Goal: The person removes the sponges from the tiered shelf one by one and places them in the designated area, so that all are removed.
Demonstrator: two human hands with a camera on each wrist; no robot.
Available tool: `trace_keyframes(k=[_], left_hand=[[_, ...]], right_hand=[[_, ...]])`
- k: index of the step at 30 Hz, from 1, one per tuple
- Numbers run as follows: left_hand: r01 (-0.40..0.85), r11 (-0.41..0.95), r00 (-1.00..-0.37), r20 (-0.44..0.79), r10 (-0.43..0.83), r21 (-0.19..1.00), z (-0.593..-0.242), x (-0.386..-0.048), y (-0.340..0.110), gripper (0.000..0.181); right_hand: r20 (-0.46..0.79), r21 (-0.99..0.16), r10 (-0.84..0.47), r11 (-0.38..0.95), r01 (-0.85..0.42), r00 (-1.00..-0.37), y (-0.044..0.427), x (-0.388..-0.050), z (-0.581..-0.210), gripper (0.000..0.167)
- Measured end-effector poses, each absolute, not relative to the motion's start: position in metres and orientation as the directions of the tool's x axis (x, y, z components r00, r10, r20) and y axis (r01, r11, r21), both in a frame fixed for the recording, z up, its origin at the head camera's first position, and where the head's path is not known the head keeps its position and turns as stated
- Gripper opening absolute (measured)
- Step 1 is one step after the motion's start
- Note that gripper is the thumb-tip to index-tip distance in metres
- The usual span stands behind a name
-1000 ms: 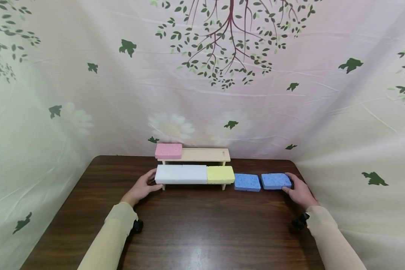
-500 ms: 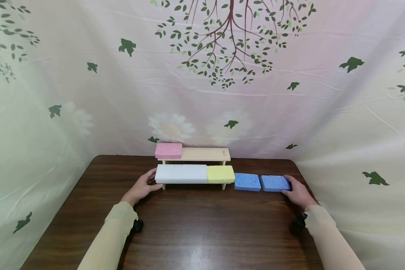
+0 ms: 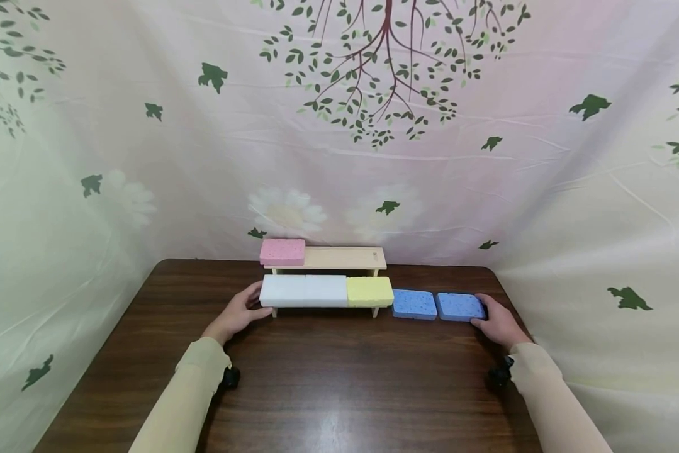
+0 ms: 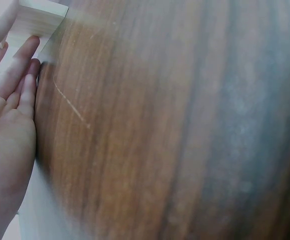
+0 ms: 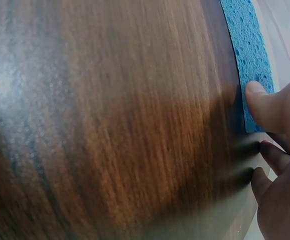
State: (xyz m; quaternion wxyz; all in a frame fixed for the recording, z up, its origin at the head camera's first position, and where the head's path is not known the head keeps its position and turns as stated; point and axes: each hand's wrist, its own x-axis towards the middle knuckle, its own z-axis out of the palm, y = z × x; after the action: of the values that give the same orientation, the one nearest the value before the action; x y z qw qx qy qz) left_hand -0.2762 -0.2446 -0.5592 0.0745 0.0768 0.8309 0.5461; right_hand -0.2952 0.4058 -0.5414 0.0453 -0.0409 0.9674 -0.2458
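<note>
Backdrop beyond both hands' fingertips; dark surface beneath. Back shelf farther off than the left fingers, front shelf right beside them. Left hand: thumb and fingers apart, around the front shelf's left end; cannot tell whether gripping. Right hand: thumb and fingers clamped on the right end of the outer blue sponge, on the surface. Inner blue sponge left of those fingers, near the front shelf.

Apparently done: two white blocks, nearest the left fingers, then yellow sponge, covering the front shelf; pink sponge on the back shelf, behind the left fingers. Apparently left: the blue pair, off the shelves, with back shelf partly bare.

Head view alone: every colour together. Right wrist view: thumb on the blue sponge's side, two lower fingertips clear of it. Left wrist view: nearly straight fingers by the board; pale scratch right of them.
</note>
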Motion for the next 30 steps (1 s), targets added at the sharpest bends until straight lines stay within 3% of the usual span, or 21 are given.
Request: trace_keyframes(k=[14, 20, 30], left_hand=[[0.038, 0.37, -0.977, -0.043, 0.208, 0.928, -0.558, -0.278, -0.243, 0.087], [0.034, 0.369, -0.973, -0.054, 0.226, 0.929, -0.534, -0.265, -0.236, 0.082], [0.046, 0.363, -0.978, -0.031, 0.205, 0.931, -0.562, -0.276, -0.246, 0.09]], right_hand=[[-0.082, -0.5, -0.11, 0.865, -0.055, -0.991, 0.412, -0.29, -0.539, 0.081], [-0.094, -0.519, -0.102, 0.854, -0.039, -0.99, 0.414, -0.286, -0.534, 0.086], [-0.077, -0.587, -0.126, 0.807, -0.058, -0.989, 0.405, -0.284, -0.518, 0.094]])
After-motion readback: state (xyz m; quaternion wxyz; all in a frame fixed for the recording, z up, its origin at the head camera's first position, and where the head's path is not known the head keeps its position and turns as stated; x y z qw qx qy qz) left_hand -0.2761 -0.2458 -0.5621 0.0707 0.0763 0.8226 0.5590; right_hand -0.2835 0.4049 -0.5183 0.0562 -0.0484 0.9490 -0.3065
